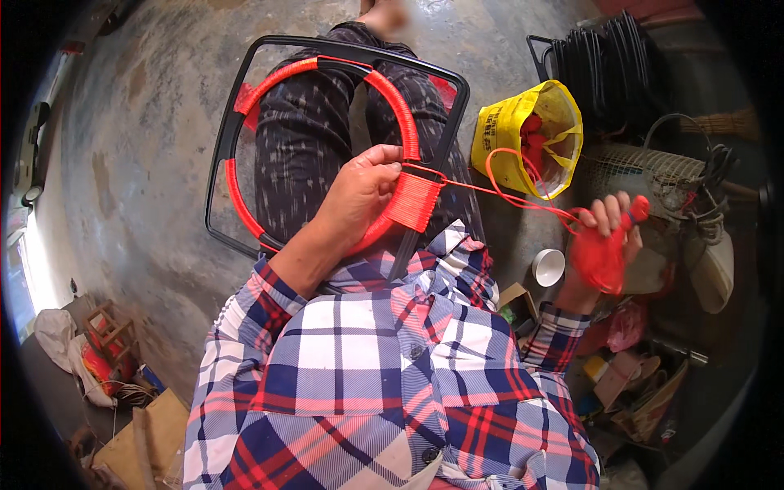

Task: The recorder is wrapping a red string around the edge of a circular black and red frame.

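Left hand (359, 192) grips the half-wrapped ring (404, 106) on the lap; right hand (608, 233) closes on the red cord bundle (596, 257). If the cord (506, 192) slackens (it looks taut), the wraps (415, 200) may loosen.

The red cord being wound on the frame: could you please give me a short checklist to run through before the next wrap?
1. Left hand grips the ring at the wrapped section: ok.
2. Right hand holds the bundle of red cord: ok.
3. Cord strand runs taut from the wrapping to the right hand: ok, it looks straight, with one loose loop toward the yellow bag.
4. Turns on the wrapped section lie side by side without gaps: ok, as far as the view shows.
5. Black frame rests steady on the lap: ok.
6. Cord left in the yellow bag: cannot tell.
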The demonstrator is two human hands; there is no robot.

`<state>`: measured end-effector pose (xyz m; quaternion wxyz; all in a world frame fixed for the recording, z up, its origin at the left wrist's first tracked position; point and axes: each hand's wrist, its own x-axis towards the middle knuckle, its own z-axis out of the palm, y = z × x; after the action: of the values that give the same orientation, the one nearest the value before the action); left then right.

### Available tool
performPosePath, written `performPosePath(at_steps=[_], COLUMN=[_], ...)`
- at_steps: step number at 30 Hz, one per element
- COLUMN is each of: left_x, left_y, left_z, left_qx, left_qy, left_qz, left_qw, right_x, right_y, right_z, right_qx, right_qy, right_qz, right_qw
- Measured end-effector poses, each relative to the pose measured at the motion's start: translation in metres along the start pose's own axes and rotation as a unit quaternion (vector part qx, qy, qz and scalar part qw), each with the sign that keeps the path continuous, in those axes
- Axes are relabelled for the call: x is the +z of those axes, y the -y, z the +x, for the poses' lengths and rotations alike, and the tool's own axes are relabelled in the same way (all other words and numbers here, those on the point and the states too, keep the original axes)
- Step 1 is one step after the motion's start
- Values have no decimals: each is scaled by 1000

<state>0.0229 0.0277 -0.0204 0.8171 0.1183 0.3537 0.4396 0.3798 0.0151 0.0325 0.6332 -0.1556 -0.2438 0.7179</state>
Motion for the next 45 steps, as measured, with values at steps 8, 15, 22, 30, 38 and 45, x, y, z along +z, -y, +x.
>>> performPosePath(at_steps=[8, 15, 22, 30, 38, 45], left_x=[5, -4, 7, -2, -3, 14], left_y=[6, 7, -2, 2, 2, -4], left_z=[-5, -4, -5, 0, 4, -5], left_qx=[27, -1, -25, -67, -46, -47], left_qy=[22, 24, 17, 83, 84, 43], left_qz=[126, 113, 54, -18, 1, -33], left_qw=[991, 993, 998, 994, 995, 997], right_x=[38, 55, 29, -180, 5, 58], right_y=[-145, -124, -58, 194, -26, -131], right_z=[16, 24, 25, -107, -28, 44], right_qx=[151, 219, 123, -103, 94, 228], right_qy=[-41, -92, -180, -166, -116, 228], right_qz=[-449, -326, -400, -207, -363, -695], right_qw=[880, 915, 890, 959, 920, 643])
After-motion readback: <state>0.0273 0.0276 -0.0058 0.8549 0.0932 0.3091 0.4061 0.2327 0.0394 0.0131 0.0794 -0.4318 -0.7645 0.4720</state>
